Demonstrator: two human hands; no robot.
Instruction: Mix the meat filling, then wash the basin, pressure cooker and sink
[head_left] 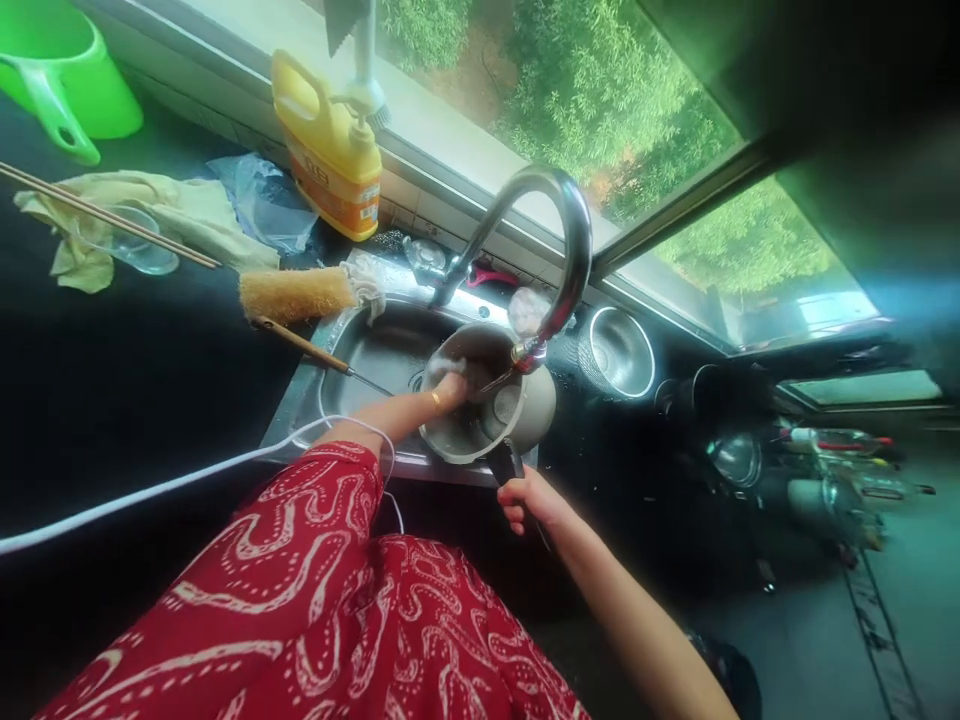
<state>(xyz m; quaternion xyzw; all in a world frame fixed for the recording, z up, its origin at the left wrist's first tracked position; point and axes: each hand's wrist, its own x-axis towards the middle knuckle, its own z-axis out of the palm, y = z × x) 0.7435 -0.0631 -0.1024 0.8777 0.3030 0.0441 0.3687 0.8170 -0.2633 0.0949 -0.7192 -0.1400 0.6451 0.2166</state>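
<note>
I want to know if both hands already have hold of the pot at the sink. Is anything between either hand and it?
Nothing visible is in the way. The left hand is inside the pot, apparently pressing a cloth against its inner wall, and the right hand has its grip closed on the pot's dark handle. The faucet spout hangs just above the rim.

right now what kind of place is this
Most likely a home kitchen: a steel sink under a curved faucet, a yellow detergent jug by the window, and a pot being washed.
</note>
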